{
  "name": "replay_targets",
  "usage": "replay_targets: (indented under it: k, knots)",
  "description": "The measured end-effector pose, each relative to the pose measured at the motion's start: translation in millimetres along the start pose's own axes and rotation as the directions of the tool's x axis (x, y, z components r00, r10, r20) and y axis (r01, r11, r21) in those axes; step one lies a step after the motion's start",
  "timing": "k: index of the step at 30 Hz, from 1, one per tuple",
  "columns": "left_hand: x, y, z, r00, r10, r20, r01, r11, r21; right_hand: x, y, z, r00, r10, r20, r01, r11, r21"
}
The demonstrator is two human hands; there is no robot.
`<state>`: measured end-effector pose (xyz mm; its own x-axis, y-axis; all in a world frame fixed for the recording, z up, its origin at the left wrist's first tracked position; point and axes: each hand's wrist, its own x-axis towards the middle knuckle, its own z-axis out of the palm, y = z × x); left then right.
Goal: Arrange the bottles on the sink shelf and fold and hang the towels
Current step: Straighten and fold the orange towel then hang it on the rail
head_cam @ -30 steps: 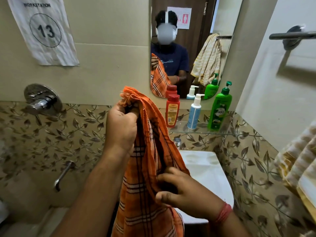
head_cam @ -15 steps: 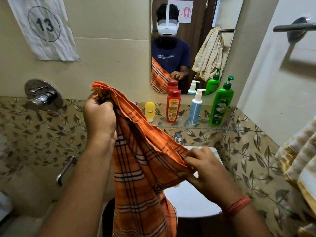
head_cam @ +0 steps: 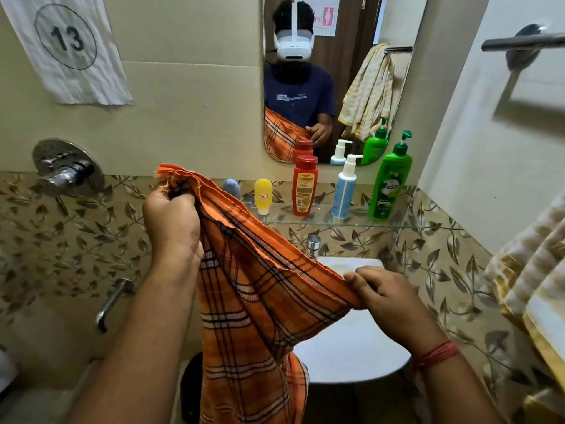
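Observation:
An orange checked towel point(head_cam: 260, 301) hangs between both hands in front of the sink. My left hand point(head_cam: 172, 221) grips its bunched upper corner, raised at the left. My right hand point(head_cam: 382, 295) pinches the top edge lower down at the right, so the edge runs taut and slanted. On the glass shelf point(head_cam: 324, 220) stand a yellow bottle point(head_cam: 263, 195), a red bottle point(head_cam: 304, 185), a white and blue pump bottle point(head_cam: 345, 188) and a green pump bottle point(head_cam: 389, 182). A grey-blue bottle point(head_cam: 231, 188) shows behind the towel. A yellow striped towel point(head_cam: 532, 280) hangs at the right edge.
A white sink point(head_cam: 351, 341) with a small tap point(head_cam: 312, 244) lies under the shelf. A mirror point(head_cam: 336, 71) is above it. A metal towel bar point(head_cam: 522, 41) is fixed on the right wall. A shower valve point(head_cam: 65, 169) and spout point(head_cam: 113, 301) are on the left wall.
My hands have moved apart: the left one went left, the right one slid right along the towel's edge, stretching it out. The yellow and grey-blue bottles came into sight.

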<state>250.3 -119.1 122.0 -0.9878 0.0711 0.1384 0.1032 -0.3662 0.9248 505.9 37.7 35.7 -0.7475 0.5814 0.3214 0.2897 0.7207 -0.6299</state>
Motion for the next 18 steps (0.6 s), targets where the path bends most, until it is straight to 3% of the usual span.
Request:
replay_targets:
  k: [3,7,10,14,18]
  knots:
    - [-9.3,3.7,5.8,1.0,-0.002,0.025,0.002,1.0,-0.012,2.7,1.9,14.0,0.982,0.186,0.039,-0.188,0.98,0.06]
    - [-25.4,10.9,14.9,0.998,0.012,0.064,-0.009,0.999,-0.037,6.8,1.8,27.1,0.927,0.279,0.249,-0.302,0.951,0.059]
    - [-26.3,10.5,17.0,0.998,0.038,0.059,-0.038,0.999,-0.012,9.6,-4.5,33.2,0.906,0.241,0.348,-0.259,0.966,0.005]
    - [-24.0,10.4,17.8,0.996,0.052,0.068,-0.053,0.999,0.005,13.3,-8.8,36.0,0.912,0.179,0.369,-0.194,0.981,0.002]
    - [-21.4,17.5,15.3,0.998,0.054,0.035,-0.053,0.998,-0.029,9.3,-1.7,35.9,0.938,0.017,0.345,-0.094,0.974,0.207]
